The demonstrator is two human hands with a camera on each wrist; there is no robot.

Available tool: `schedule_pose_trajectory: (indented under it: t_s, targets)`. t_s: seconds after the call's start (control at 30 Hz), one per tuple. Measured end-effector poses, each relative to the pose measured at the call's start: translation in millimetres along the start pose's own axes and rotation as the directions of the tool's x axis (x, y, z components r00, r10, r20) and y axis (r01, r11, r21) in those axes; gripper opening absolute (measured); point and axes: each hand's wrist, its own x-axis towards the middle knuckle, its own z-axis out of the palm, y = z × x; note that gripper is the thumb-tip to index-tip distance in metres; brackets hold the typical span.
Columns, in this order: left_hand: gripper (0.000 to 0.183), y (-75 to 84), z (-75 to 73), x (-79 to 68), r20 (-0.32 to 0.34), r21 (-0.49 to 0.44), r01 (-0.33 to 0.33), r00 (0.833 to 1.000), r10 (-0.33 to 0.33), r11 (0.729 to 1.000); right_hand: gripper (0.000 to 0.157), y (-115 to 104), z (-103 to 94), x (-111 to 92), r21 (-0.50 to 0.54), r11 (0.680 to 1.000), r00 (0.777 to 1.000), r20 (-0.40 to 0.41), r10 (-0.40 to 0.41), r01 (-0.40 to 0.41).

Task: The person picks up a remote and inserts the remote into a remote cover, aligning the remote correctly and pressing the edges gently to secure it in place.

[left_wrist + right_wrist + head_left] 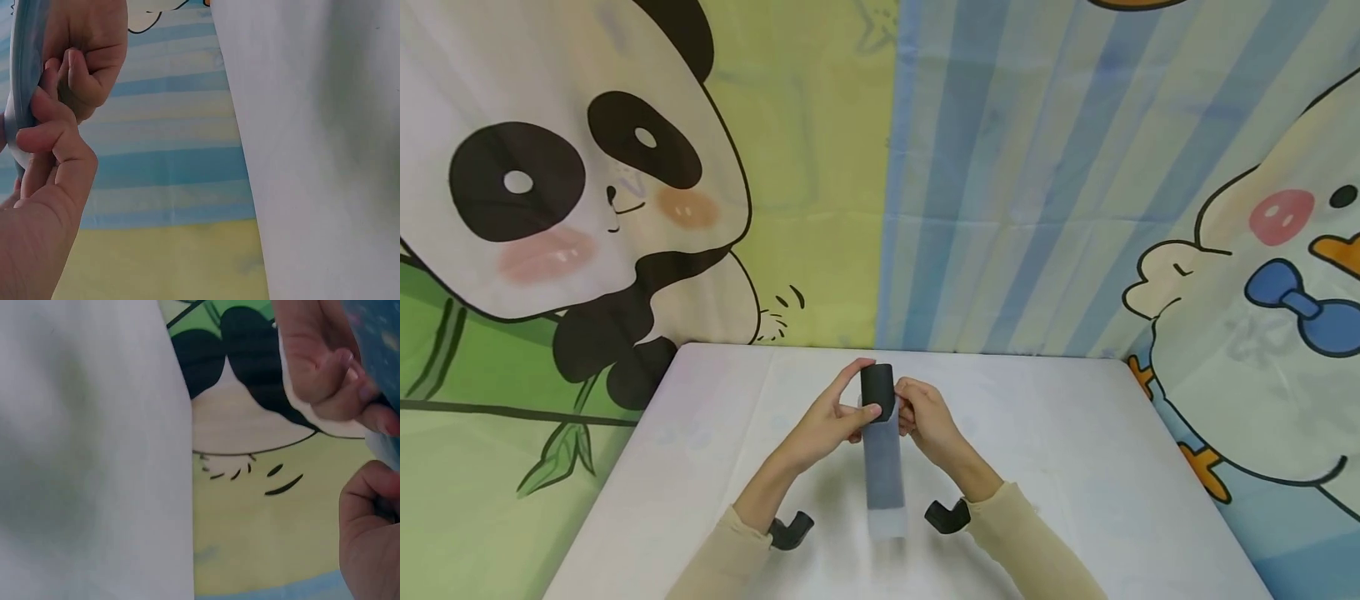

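Between my two hands stands a long, narrow bluish-grey translucent thing [883, 471], upright over the table, with a black piece [877, 387] at its upper end. My left hand [831, 421] grips it from the left, thumb across the front of the black piece and index finger reaching its top. On the other side my right hand [925, 417], fingers curled, pinches the edge near the upper end. In the left wrist view the thing [24, 69] appears edge-on, pale blue and smooth. Its surface [378, 344] in the right wrist view is blue with small coloured specks.
A white table [1045, 467] lies under my hands. Behind it hangs a printed cloth [805, 167] with a panda, stripes and a white bird. Black curved mounts [792, 531] sit by both wrists.
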Motion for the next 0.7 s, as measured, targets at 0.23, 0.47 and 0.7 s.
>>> schedule_pose_trajectory:
  t_s: [0.23,0.47,0.7]
  targets:
    - [0.069,-0.9,8.8,-1.1,-0.023,-0.016,0.011,1.0,-0.011,1.0,0.032,-5,5.3,5,0.155,0.986,0.991,-0.11,0.08,-0.062]
    - [0.07,-5.0,9.9,-2.8,-0.141,0.057,-0.04,0.989,0.048,0.998,0.027,-6,-7.5,8,-0.166,0.986,1.0,0.018,0.021,-0.017]
    - [0.073,-13.9,11.8,-2.1,-0.153,0.079,-0.003,0.988,0.015,0.997,0.042,-9,-14.6,10,-0.348,0.93,0.99,0.11,-0.086,0.119]
